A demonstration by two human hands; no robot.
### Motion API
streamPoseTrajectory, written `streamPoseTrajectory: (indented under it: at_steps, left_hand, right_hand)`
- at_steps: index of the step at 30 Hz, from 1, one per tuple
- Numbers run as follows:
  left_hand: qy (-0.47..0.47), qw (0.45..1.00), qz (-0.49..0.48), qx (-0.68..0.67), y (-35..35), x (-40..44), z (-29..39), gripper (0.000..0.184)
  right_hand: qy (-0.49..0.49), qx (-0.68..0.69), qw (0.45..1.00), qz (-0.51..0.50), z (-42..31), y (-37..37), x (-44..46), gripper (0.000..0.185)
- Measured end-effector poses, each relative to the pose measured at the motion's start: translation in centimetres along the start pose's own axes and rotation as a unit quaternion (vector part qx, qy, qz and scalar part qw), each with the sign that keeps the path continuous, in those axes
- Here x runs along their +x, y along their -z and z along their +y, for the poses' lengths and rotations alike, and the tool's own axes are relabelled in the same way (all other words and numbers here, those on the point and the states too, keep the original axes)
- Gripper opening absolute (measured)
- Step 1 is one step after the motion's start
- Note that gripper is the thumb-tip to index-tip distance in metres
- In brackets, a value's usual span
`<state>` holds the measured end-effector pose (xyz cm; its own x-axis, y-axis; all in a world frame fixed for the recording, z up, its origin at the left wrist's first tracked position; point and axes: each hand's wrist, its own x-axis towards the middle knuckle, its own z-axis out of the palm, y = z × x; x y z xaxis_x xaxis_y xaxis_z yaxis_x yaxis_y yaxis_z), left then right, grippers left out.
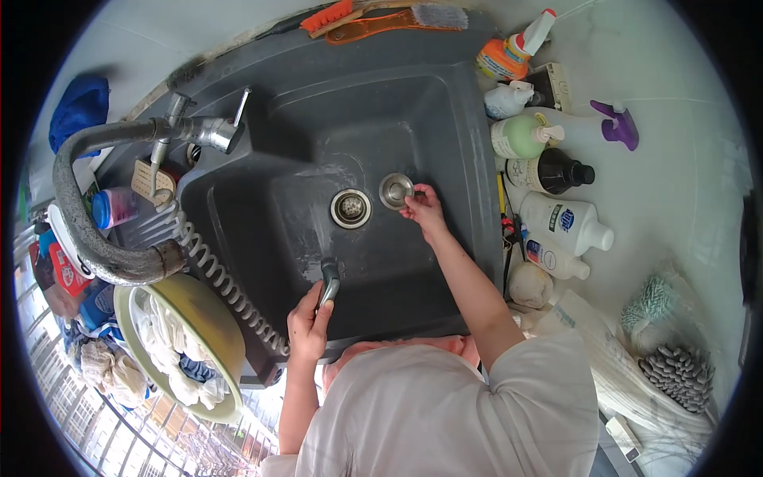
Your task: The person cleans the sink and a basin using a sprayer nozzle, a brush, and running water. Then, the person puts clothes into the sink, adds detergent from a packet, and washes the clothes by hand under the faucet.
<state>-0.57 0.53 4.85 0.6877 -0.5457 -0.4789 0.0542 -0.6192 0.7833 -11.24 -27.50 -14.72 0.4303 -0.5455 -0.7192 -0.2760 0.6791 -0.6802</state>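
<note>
In the dark grey sink [397, 286], my left hand [308, 322] is closed around the handle of a spray head [328, 278] near the front. A stream of water runs from the head toward the round metal drain [350, 208]. My right hand [425, 211] pinches the rim of a small round metal strainer cup [396, 191], held just right of the drain. A coiled white hose [226, 282] runs down the sink's left side toward my left hand.
A curved metal faucet [71, 199] rises at the left, above a yellow-green basin [230, 326] of white cloths. Brushes [381, 28] lie along the back edge. Several bottles [560, 222] and a spray bottle [505, 57] line the right side.
</note>
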Motion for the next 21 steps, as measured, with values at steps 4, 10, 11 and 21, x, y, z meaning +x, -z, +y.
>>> streamPoseTrajectory:
  at_steps: [4, 10, 11, 21]
  left_hand:
    - [-0.111, 0.994, -0.010, 0.005, -0.6, 2.6, 3.7, 0.036]
    - [-0.273, 0.956, -0.102, -0.035, -1.3, 2.4, 5.9, 0.038]
    - [-0.256, 0.958, -0.121, -0.042, -1.4, 2.1, 5.9, 0.038]
    - [-0.136, 0.978, -0.158, -0.007, 0.2, -1.3, 1.9, 0.040]
  right_hand:
    - [0.002, 0.051, 0.998, -0.026, 0.3, -0.2, -2.5, 0.029]
    - [-0.063, 0.036, 0.997, -0.036, 3.1, 0.6, -4.0, 0.029]
    - [-0.065, 0.032, 0.997, -0.035, 3.6, 0.8, -4.1, 0.029]
    - [-0.016, -0.013, 0.994, 0.106, 5.2, 0.2, -2.7, 0.025]
